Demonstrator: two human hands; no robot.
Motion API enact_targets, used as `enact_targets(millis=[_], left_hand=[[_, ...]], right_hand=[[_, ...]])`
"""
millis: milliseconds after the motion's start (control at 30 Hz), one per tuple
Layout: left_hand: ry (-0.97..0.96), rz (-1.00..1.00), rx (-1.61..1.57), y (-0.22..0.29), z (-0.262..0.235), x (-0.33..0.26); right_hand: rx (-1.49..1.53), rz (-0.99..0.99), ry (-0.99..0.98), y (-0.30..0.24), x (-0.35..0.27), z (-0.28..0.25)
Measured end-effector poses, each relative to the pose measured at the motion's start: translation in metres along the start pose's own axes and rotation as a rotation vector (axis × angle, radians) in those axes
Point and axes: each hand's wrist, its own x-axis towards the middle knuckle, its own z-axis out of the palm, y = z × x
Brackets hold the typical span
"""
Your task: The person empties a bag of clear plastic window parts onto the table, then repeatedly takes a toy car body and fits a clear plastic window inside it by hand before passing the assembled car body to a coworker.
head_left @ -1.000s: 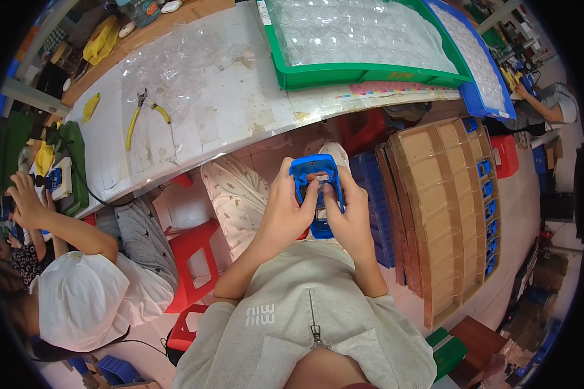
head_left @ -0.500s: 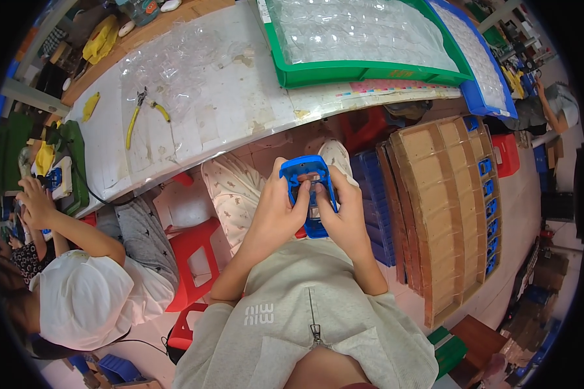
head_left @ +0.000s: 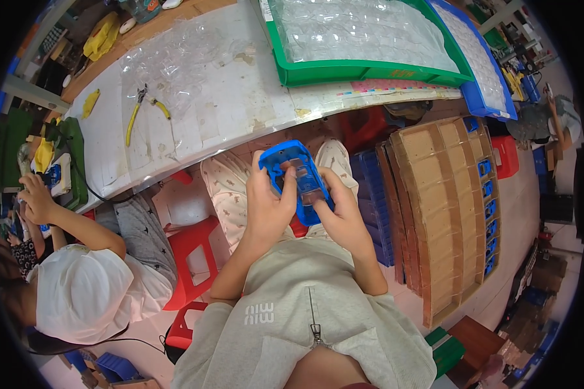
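One blue plastic casing [head_left: 305,186] is gripped between a worker's two hands, above the lap and short of the table edge. The left hand [head_left: 268,204] has its fingers curled around the casing's left side, thumb pressed inside; the right hand [head_left: 342,217] is partly closed on the lower right side, thumb at the lower end. On the white table [head_left: 240,97] lie one pair of yellow-handled pliers [head_left: 134,118], handles spread, and two trays of clear plastic pieces, one green tray [head_left: 376,76] and one blue tray [head_left: 484,104]. At right leans a tan compartment tray [head_left: 444,214] with at least six blue parts [head_left: 491,228]. Compared with half a second earlier, the casing sits farther left, its top tipped left, and the thumbs are wider apart.
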Motion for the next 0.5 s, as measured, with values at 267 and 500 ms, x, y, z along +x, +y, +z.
enact_targets(millis=[267,500], left_hand=[[-0.001,0.027,0.066,0.0,-0.003,0.0],[0.019,0.03,0.075,-0.005,-0.001,-0.002]], right_hand=[[-0.038,0.067,-0.061,0.013,0.0,-0.001],[-0.067,0.086,-0.04,0.016,0.001,-0.001]])
